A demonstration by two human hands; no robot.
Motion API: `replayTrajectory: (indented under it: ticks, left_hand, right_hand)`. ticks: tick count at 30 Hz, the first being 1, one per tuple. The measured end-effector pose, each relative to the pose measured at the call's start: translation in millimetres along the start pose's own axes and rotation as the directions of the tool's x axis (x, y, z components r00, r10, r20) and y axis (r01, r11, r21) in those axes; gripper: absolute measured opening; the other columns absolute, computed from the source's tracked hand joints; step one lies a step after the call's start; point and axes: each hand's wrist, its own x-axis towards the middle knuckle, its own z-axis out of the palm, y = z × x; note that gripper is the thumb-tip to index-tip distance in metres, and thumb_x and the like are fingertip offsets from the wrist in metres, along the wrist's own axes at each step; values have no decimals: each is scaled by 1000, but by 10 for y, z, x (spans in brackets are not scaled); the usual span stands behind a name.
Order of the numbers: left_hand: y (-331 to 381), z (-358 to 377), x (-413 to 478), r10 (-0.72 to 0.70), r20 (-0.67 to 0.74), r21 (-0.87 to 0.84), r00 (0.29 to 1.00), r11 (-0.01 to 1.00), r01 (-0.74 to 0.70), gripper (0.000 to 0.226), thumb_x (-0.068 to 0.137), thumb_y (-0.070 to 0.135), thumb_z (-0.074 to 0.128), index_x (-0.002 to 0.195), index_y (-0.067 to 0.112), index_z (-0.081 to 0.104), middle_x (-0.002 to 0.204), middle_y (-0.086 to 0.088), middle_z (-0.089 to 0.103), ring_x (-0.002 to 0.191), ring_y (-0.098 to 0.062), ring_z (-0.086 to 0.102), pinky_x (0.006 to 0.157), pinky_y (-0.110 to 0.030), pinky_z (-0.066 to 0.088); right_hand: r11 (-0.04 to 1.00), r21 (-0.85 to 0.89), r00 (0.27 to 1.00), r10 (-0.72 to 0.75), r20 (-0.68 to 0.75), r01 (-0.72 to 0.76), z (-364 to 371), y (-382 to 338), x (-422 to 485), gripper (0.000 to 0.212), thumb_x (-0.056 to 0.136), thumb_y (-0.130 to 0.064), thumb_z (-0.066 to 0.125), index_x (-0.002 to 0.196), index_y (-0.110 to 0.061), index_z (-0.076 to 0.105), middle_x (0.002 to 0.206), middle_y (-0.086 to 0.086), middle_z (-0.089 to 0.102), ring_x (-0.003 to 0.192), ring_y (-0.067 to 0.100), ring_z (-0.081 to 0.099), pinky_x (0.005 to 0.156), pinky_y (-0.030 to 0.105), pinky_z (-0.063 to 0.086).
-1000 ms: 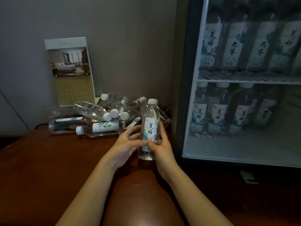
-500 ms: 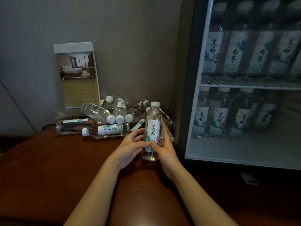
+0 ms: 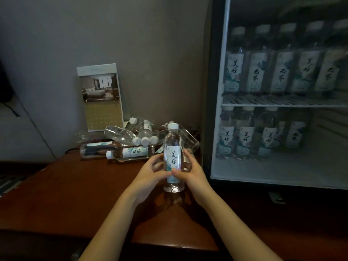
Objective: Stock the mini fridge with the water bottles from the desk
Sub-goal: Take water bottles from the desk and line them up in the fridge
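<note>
A clear water bottle (image 3: 173, 146) with a white cap and a white label stands upright on the brown desk (image 3: 66, 185). My left hand (image 3: 148, 174) and my right hand (image 3: 192, 174) both wrap around its lower half. Behind it lies a pile of water bottles (image 3: 130, 142), most on their sides. To the right is the mini fridge (image 3: 278, 166); several labelled bottles stand on its upper wire shelf (image 3: 282, 102) and several more on its floor at the left.
A standing hotel calendar card (image 3: 100, 97) leans against the grey wall behind the pile. A dark cable (image 3: 69, 150) runs along the desk's back edge. The right part of the fridge floor (image 3: 310, 166) shows bare white surface.
The view has shifted slightly, so the bottle and my hands sit a little lower and rightward in frame. Both hands keep their hold on the upright bottle.
</note>
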Motion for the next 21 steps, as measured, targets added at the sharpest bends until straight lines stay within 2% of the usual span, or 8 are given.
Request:
replayTrajectory:
  ticks: [3,7,10,15,17,19,21]
  left_hand:
    - [61,122,-106,61,18,61,998,996,-62,61,75,-8,67,119,30,49,113,0,68,105,-13,65,88,-33,52]
    - [137,407,-176,131,71,98,989,986,-138,63,74,-10,68,112,36,48,115,3,65,106,-10,64,84,-27,54]
    - [159,669,-171,152,126,125,980,978,-168,61,74,-7,69,114,34,48,117,2,65,107,-10,63,84,-27,54]
    - [162,1162,-72,151,192,113,970,978,-175,62,73,-3,72,120,29,47,115,5,66,104,-8,64,79,-25,55]
    - [159,1378,4,156,209,126,965,975,-185,62,72,-1,74,118,31,48,113,6,66,103,-6,64,80,-26,55]
    - [159,1611,88,164,239,140,957,969,-201,64,72,2,74,122,29,45,114,8,64,102,-4,63,78,-21,54]
    - [151,1853,189,161,262,144,951,969,-203,63,73,4,74,120,32,43,115,11,61,102,0,61,79,-18,52]
  right_hand:
    - [999,-23,999,-47,-8,47,-120,-105,-140,71,77,-2,70,135,-31,40,123,-1,57,108,14,59,78,26,54]
    - [998,-29,998,-65,-25,64,-373,-250,-338,67,74,-1,73,131,-27,48,121,-3,62,106,12,62,83,29,55]
    - [993,-54,991,-108,-79,104,-608,-357,-495,63,72,1,74,127,-22,52,117,-1,65,101,12,64,74,22,55]
    - [986,-100,971,-148,-187,131,-1047,-510,-693,48,70,0,75,104,-29,59,112,0,64,104,17,62,79,28,54]
    - [985,-105,957,-157,-245,134,-1239,-562,-741,49,69,1,76,109,-23,59,116,4,63,106,19,61,80,29,55]
    - [984,-103,938,-172,-301,148,-1427,-628,-794,49,70,4,74,109,-20,57,115,5,62,101,16,61,74,21,55]
    - [982,-112,918,-182,-353,152,-1613,-676,-821,52,72,7,72,115,-16,54,114,6,61,101,18,61,72,19,55]
